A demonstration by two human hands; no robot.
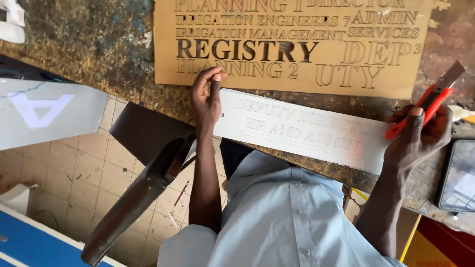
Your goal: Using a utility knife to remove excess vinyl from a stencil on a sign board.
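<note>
Gripping one plaque (302,131), two hands (207,99)

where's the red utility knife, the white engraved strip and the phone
red utility knife (429,105): head view, on the red handle held in the right hand.
white engraved strip (302,129): head view, mid-face of the strip.
phone (458,175): head view, on its dark screen at the right edge.

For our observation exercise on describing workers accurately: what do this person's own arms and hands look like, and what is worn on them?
Both arms are bare from above the elbow down. The left hand and right hand wear no gloves; no rings, watch or bracelets show. A pale blue buttoned shirt with short sleeves covers the upper arms.
</note>
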